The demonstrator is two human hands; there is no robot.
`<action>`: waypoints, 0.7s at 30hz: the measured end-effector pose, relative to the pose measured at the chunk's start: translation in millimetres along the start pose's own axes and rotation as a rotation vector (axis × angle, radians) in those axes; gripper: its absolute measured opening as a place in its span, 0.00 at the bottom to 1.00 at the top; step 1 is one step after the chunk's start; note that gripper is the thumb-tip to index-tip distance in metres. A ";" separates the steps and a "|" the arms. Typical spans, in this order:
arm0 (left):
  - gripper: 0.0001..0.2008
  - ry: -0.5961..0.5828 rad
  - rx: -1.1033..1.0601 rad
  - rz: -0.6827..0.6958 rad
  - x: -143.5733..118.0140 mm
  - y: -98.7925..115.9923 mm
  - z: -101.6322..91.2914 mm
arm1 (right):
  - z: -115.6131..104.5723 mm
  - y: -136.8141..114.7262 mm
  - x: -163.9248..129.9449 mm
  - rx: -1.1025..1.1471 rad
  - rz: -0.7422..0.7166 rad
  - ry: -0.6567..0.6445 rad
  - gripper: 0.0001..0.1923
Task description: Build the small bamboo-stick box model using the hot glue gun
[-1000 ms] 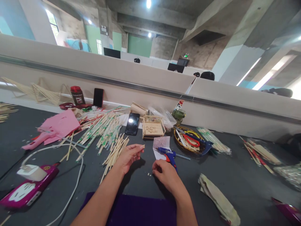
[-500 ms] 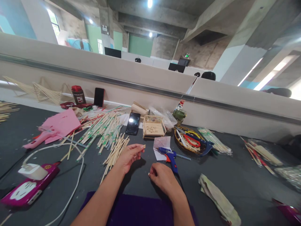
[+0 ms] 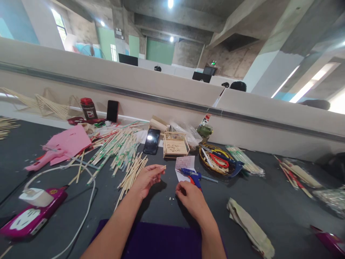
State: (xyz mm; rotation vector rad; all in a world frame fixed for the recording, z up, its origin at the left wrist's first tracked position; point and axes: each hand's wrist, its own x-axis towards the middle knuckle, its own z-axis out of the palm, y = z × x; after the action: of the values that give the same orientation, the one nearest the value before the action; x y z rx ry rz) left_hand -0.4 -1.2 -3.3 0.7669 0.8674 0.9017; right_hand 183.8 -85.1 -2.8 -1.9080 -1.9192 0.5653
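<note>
Your left hand (image 3: 147, 178) pinches a tiny wood bit (image 3: 164, 167) at its fingertips above the dark table (image 3: 269, 201), while your right hand (image 3: 192, 198) closes round the blue glue gun (image 3: 192, 175) lying on a paper scrap (image 3: 183, 163) beside the basket (image 3: 219, 160).
</note>
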 end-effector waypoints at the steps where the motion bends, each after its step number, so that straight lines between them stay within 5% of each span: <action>1: 0.16 -0.001 0.003 0.000 0.2 0.0 0.1 | 0.1 -0.9 -0.6 0.013 -0.017 -0.010 0.06; 12: 0.16 -0.004 -0.003 0.012 -0.9 -0.1 0.0 | 20.2 -10.4 1.6 -0.082 -0.102 -0.046 0.05; 21: 0.15 -0.105 -0.054 -0.031 -5.2 -8.3 9.7 | 11.5 -29.6 9.0 0.806 -0.015 0.480 0.09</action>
State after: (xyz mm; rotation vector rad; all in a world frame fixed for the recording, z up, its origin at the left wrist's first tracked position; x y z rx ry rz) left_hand 9.1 -11.2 -4.4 0.7461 0.7580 0.8469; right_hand 152.4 -76.3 2.9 -1.3355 -1.1449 0.6652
